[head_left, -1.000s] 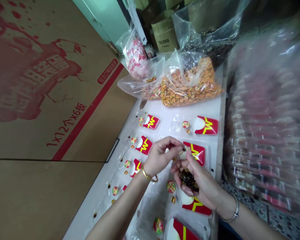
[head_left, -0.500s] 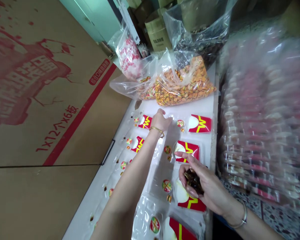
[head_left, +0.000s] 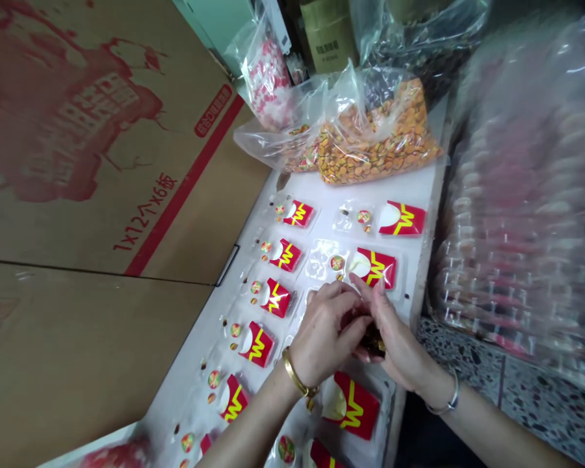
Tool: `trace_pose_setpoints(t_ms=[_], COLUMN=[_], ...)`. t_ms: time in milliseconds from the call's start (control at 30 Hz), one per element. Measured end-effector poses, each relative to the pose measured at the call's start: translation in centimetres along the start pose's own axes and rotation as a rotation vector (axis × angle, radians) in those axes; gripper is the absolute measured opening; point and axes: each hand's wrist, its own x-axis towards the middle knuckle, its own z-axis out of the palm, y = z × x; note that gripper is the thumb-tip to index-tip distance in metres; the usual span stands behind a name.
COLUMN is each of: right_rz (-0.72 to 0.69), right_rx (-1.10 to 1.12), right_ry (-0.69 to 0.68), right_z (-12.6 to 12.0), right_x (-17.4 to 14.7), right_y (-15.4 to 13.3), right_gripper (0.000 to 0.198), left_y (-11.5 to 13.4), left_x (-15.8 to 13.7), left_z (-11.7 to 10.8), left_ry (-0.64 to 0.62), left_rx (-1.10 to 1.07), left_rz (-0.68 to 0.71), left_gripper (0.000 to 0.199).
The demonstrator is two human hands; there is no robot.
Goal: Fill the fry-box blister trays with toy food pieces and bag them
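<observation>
My right hand (head_left: 400, 348) is cupped around a handful of glossy dark brown pieces (head_left: 374, 340), with its index finger and thumb pointing up and away. My left hand (head_left: 329, 331) meets it, fingers bent and dipping into the handful; its fingertips are partly hidden there. Both hands hover over the right row of clear plastic trays. Just beyond them lies a tray with a red fries-style box (head_left: 376, 268) and a small round pizza-like candy (head_left: 337, 262). The farthest tray on the right holds another red box (head_left: 402, 218) and a dark piece (head_left: 344, 212).
A left row of filled trays (head_left: 277, 297) runs along the white table (head_left: 292, 185). At the back stand a bag of orange burger-like candies (head_left: 377, 149) and a pink-and-white bag (head_left: 269, 81). Large cartons (head_left: 107, 227) wall the left; stacked plastic trays (head_left: 517, 214) stand right.
My left hand has come back from the far right tray to the handful in my right hand. A dark piece now shows in that far tray. The view has shifted somewhat.
</observation>
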Motion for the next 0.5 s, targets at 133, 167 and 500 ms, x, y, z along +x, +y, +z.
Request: trace_pose_setpoints(t_ms=[133,167,500], right_rz=[0.032,0.027,-0.041], right_rx=[0.025,0.038,-0.033], right_ry=[-0.081,-0.104,-0.092], right_z=[0.3,0.3,-0.4], right_x=[-0.5,-0.7,-0.6], right_y=[1.3,1.5,2.0], right_gripper=[0.038,0.031,0.019], left_y=[-2.1,-3.1,-10.4], left_x=[-0.1,0.3,7.0], left_z=[-0.8,-1.2,-1.7], left_ry=[0.219,0.293,0.382], left_rx=[-0.113,-0.102,0.191], left_rz=[-0.053,-0.076,-0.342], left_gripper=[0.007,0.008,0.005])
